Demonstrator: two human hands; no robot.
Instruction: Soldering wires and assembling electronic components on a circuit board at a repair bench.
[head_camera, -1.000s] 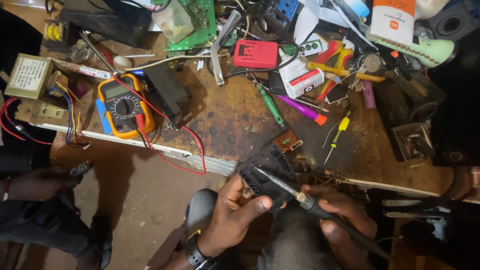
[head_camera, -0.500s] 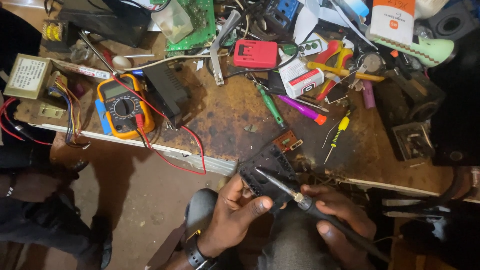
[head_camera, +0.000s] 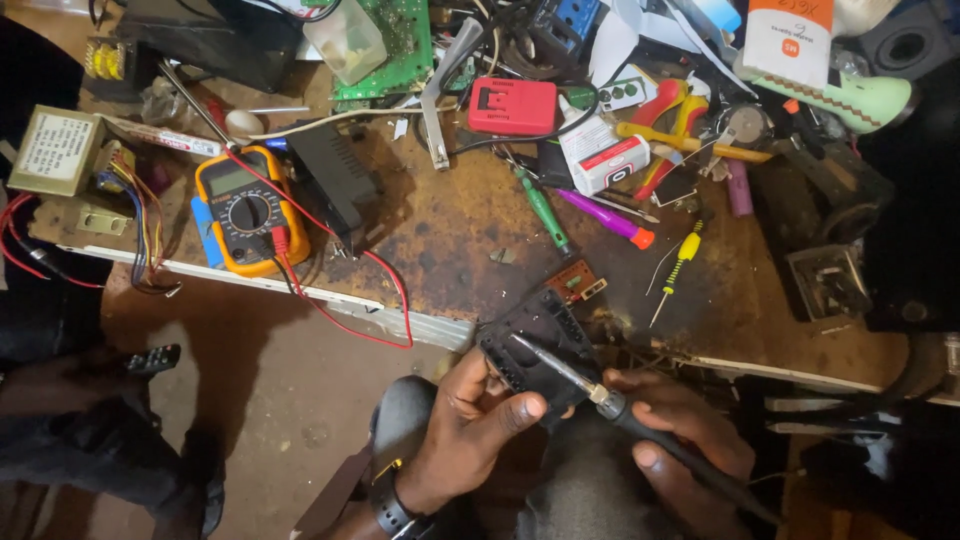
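My left hand (head_camera: 470, 420) grips a small black plastic casing (head_camera: 540, 340) at the workbench's near edge, thumb on its lower side. My right hand (head_camera: 680, 430) holds a soldering iron (head_camera: 610, 405) by its black handle. The iron's metal tip rests on the casing's top face. A small brown circuit board (head_camera: 574, 281) lies just beyond the casing on the bench.
An orange multimeter (head_camera: 248, 208) with red leads lies at left beside a black adapter (head_camera: 335, 180). Green (head_camera: 545, 212), purple (head_camera: 605, 215) and yellow (head_camera: 678, 262) screwdrivers, a red box (head_camera: 512, 105), a green circuit board (head_camera: 395, 45) and pliers clutter the rusty bench (head_camera: 450, 220). Another person's hand (head_camera: 60, 380) holds a dark object at lower left.
The soldering iron tip has shifted slightly on the casing. Both hands stay in place. The other person's hand at left has moved a little.
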